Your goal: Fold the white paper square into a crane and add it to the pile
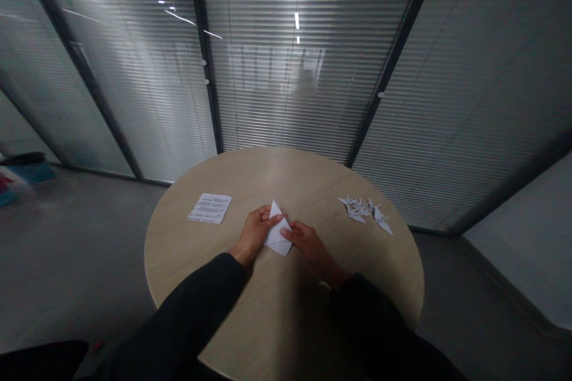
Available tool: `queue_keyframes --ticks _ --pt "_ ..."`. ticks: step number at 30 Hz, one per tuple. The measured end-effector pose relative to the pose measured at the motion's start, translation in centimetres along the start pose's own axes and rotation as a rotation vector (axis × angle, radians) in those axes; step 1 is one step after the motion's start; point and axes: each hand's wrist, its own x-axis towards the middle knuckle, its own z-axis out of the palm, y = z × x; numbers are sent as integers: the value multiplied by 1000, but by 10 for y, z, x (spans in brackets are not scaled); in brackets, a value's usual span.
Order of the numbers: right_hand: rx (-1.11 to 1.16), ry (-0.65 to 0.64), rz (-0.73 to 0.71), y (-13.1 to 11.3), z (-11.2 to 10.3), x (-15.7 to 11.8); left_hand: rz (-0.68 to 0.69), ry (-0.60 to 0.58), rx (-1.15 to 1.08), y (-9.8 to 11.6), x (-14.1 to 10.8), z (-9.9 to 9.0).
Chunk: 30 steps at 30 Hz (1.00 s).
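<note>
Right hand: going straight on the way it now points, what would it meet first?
The right hand would first meet the folded paper, which it is touching; beyond that, probably the left hand, though depth is unclear in this single view.

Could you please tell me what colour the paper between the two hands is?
The folded paper is white, seen in the head view.

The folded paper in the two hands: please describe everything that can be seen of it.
The folded paper looks thin, white and creased, with a sharp tip pointing away from the person and a blunter near corner. Left fingers and right fingers grip its sides over the round table. Whether it rests there is unclear.
</note>
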Motion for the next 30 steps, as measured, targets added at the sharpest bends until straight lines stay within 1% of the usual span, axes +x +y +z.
queue_keyframes --ticks 3,13,16,20,23,26,30 --pt "-27 -20 36 4 -1 0 7 -35 21 -3 0 1" --pt "-11 -17 85 1 -3 -2 6 -37 71 -2 -5 2" --pt "-3 -9 88 1 -2 -2 5 -20 56 0 -6 4" --pt "-18 6 109 -1 0 -3 16 10 -23 4 -7 8" --pt "-48 -8 113 -2 2 -5 18 34 -63 7 -8 9" --pt "-65 -25 105 -2 3 -6 10 59 -71 9 -9 10" --pt "-80 -19 108 -4 4 -6 0 59 -68 11 -11 11"
